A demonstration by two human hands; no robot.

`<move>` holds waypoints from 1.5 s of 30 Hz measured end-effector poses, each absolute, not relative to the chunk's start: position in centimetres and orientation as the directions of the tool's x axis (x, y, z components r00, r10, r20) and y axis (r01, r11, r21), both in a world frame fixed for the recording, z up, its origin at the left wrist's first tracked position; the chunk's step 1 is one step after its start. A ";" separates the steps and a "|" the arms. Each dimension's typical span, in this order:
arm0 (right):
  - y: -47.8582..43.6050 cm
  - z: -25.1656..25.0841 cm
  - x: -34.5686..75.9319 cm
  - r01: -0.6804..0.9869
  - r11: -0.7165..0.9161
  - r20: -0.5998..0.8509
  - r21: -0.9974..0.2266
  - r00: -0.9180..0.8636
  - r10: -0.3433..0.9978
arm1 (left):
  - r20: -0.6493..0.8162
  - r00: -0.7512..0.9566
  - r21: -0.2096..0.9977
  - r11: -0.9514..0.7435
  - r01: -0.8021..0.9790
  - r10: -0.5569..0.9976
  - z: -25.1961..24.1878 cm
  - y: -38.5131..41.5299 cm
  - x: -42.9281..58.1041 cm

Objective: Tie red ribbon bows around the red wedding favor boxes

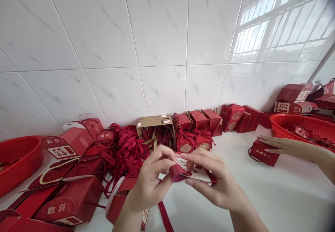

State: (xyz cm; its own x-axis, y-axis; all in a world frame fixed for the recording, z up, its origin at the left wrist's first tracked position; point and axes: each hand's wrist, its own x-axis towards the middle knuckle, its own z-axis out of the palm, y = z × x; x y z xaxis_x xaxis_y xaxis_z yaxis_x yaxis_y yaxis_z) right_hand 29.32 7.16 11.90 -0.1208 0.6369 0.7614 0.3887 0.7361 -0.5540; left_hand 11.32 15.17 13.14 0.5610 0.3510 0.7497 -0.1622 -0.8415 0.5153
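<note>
Near the front middle of the table, my left hand (157, 176) pinches a dark red ribbon (177, 173) that forms a loop. One ribbon tail hangs down below that hand. My right hand (213, 176) is closed at the other side, thumb and fingertips meeting the ribbon where it crosses a small gift box (200, 173). The box shows a white printed face with red edges, and both hands partly cover it. Another red box (121, 198) stands beside my left forearm, partly hidden by it.
Loose red ribbons (127, 146) lie beside a cardboard box (154, 121) of ribbons. Red gift boxes (200, 118) line the wall; more (73, 197) pile at left. Red baskets (22, 162) flank the table. Another person's hand (277, 144) rests on a red box (265, 153).
</note>
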 end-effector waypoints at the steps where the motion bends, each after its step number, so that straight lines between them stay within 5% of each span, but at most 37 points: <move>1: 7.1 11.9 29.3 0.391 0.735 0.749 -0.553 -0.152 0.645 | 0.744 0.566 0.511 -0.848 -0.140 0.355 13.1 15.2 11.2; 12: 7.0 12.4 28.6 0.367 0.691 0.721 -0.623 -0.073 0.689 | 0.722 0.581 0.519 -0.850 -0.094 0.377 13.2 15.4 11.3; 26: 7.9 11.9 28.0 0.558 0.735 0.889 -0.386 0.010 0.459 | 0.595 0.597 0.681 -0.732 -0.019 0.538 13.0 14.9 11.6; 45: 7.6 11.9 28.4 0.508 0.755 0.878 -0.415 0.005 0.479 | 0.530 0.619 0.749 -0.662 -0.022 0.580 13.0 14.6 11.4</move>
State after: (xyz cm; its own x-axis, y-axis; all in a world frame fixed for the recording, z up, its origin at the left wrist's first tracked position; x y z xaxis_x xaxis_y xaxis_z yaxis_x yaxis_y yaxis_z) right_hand 28.39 7.65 11.93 0.0054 0.4788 0.8779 0.5084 0.7547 -0.4147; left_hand 11.43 14.63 13.03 0.6187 0.5797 0.5302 -0.0222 -0.6618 0.7494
